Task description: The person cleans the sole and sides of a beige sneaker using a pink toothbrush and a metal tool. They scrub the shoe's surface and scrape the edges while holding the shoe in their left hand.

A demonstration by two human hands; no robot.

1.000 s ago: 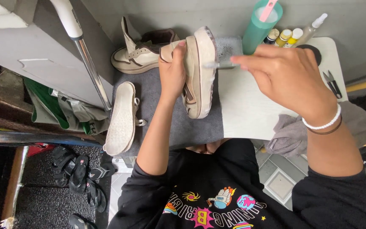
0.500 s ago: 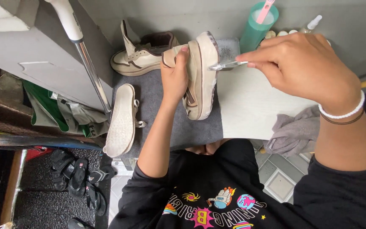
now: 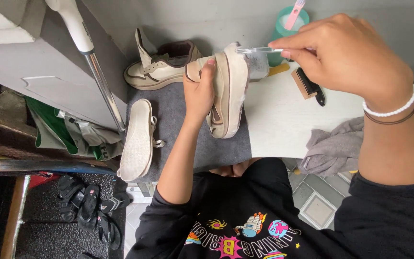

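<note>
A cream-coloured leather sneaker with brown trim (image 3: 226, 91) is held on its side by the left hand (image 3: 198, 93), whose fingers are wrapped around the upper so that the thick pale sole is turned toward the right. The shoe is propped over the edge where a dark grey felt mat (image 3: 183, 139) meets a white tabletop (image 3: 283, 120). The right hand (image 3: 346, 60) is closed around a slim clear-handled brush (image 3: 259, 49), pinched between thumb and fingers, and its tip is laid against the top edge of the sole.

The step in hand is judged to be the scrubbing of the sole's rim. For the next stroke, the shoe must be kept steady by the left grip while the brush is drawn along the rim with light pressure; a slip toward the left fingertips is to be guarded against.

Behind the held shoe, a matching sneaker with its tongue pulled up (image 3: 161, 69) is stood on the mat, and a pale insole or sole piece (image 3: 137, 139) is laid lengthwise beside it. A teal cup holding a pink toothbrush (image 3: 288, 21) is seen at the back of the table, a wooden brush with black bristles (image 3: 307, 86) lies just under the right hand, and a crumpled grey cloth (image 3: 334, 148) is left near the table's front edge.
</note>
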